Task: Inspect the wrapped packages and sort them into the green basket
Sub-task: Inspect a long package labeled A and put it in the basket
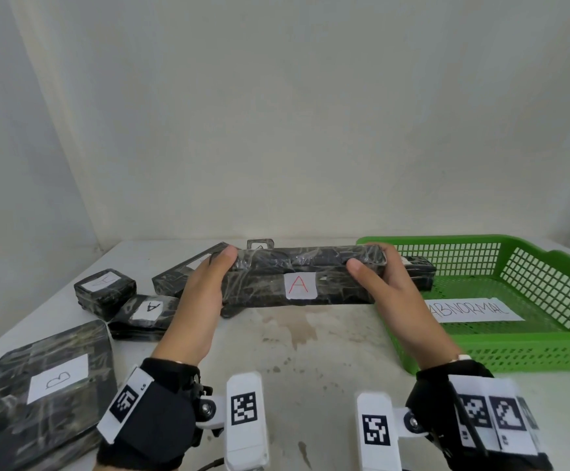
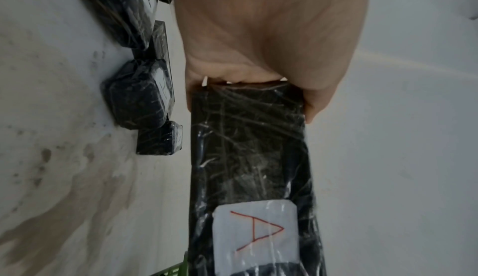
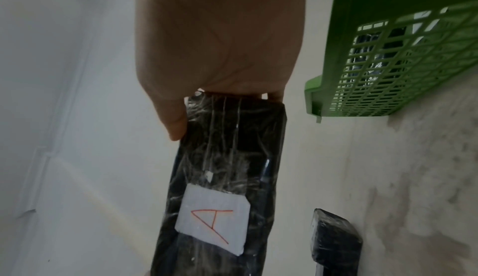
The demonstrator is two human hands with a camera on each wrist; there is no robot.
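Your left hand (image 1: 199, 300) and right hand (image 1: 392, 294) each clasp 1 end of the long black film-wrapped package with a red A label (image 1: 297, 278), held above the table's centre. It looks stiff and slippery; keep gripping both ends. The green plastic mesh basket (image 1: 528, 348) sits at 3 o'clock; clear its near rim.

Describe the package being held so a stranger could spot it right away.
Left of the green basket, above the table's middle, both hands hold one long black wrapped package by its ends. Its white label alone bears a red A; nearby labels are in black.
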